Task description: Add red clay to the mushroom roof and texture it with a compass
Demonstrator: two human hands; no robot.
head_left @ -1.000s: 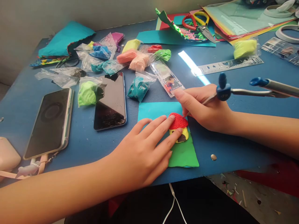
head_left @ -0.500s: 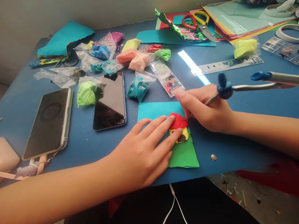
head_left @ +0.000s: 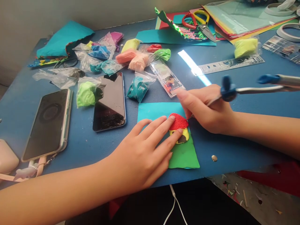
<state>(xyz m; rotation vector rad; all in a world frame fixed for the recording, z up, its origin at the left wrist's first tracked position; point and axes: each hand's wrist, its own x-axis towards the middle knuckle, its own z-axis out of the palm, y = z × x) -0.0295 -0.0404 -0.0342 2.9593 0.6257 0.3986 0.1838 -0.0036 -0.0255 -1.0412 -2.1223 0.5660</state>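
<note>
My left hand point(head_left: 147, 150) lies flat with its fingers apart, pressing on a small card of blue and green. Two fingertips rest on a clay mushroom house on the card, with a dimpled red cap point(head_left: 179, 122) and a yellow wall point(head_left: 186, 134) bearing a dark brown patch. The green layer point(head_left: 185, 156) covers the card's lower part, with light blue point(head_left: 161, 109) above. My right hand point(head_left: 208, 109) grips what looks like a metal drawing compass point(head_left: 255, 90) with blue fittings. Its point, mostly hidden by my fingers, is at the cap's right edge.
Phones point(head_left: 47, 122) point(head_left: 111, 106) lie on the left. Several bagged clay lumps point(head_left: 138, 87) spread behind the card, beside a clear picture case point(head_left: 167, 78). A transparent ruler point(head_left: 229, 65), scissors point(head_left: 202, 25) and paper sheets point(head_left: 248, 18) lie farther back. A metal stud point(head_left: 214, 158) sits near the table's front edge.
The compass's blue fittings have shifted slightly right and down as my right hand tilts it. My left hand stays in place on the card.
</note>
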